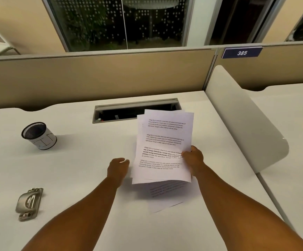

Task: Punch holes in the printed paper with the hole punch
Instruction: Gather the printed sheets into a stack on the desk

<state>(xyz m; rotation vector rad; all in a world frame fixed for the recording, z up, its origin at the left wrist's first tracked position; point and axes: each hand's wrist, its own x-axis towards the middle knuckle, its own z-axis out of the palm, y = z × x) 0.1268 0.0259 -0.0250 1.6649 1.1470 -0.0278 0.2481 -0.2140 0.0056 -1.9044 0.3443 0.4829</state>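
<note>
A few sheets of printed paper [163, 142] are lifted off the white desk [85, 156], fanned slightly, text facing me. My right hand [192, 158] grips their right edge, thumb on top. My left hand [117, 169] hovers just left of the sheets with fingers loosely curled, holding nothing. More printed paper [167, 198] lies flat on the desk under the raised sheets. The metal hole punch [29, 203] rests at the desk's near left, well away from both hands.
A black mesh cup [38, 135] with a white label stands at the left. A cable slot [129, 111] is cut into the desk behind the paper. A tan partition [92, 78] runs along the back, and a white divider [244, 116] rises on the right.
</note>
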